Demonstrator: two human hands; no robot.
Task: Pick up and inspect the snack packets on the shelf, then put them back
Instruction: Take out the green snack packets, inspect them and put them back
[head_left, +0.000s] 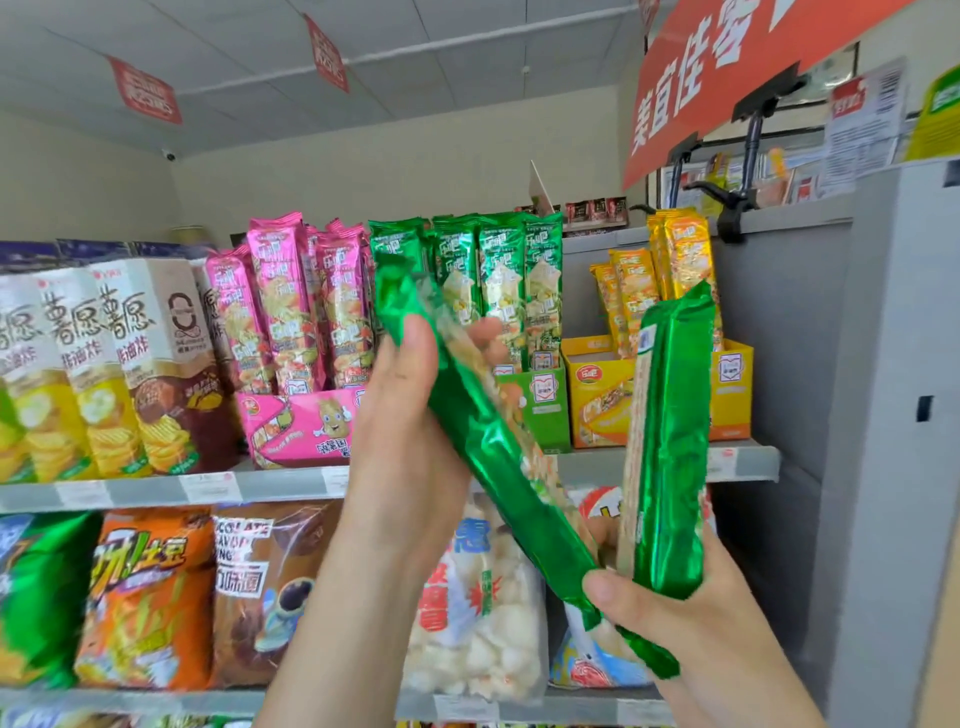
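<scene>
**Two shiny green snack sticks out of the display box**

While both hands are up in front of the shelf, each one has a long, narrow green packet in it. The left hand (410, 415) is wrapped around the upper part of a slanted green packet (483, 441), thumb on the near side and fingertips poking out past the far edge. That packet runs diagonally from upper left down to lower right, and its crimped bottom end sits right by the right thumb. The foil is glossy and crinkly, metallic green on the back, with a paler printed strip down one edge.

The right hand (691, 613) is closed around the bottom of an upright green packet (670, 441), which stands nearly vertical, same wrinkly foil, same flat-stick shape with a pale side seam. The right thumb also touches the slanted one's lower end, but I can't tell whether it's pinching it.

Behind them, on the grey metal shelf (748, 462), more green packets (498, 280) stand upright in a green cardboard box (540, 405). Just left is a pink box (296, 426) of pink foil sticks, to the right a yellow box (597, 389) of orange-yellow ones. Tall paperboard cartons (130, 364) with wavy chips printed on them fill the far left. The tier below holds puffy pillow bags, including a clear one of white puffed pieces (478, 623).
</scene>
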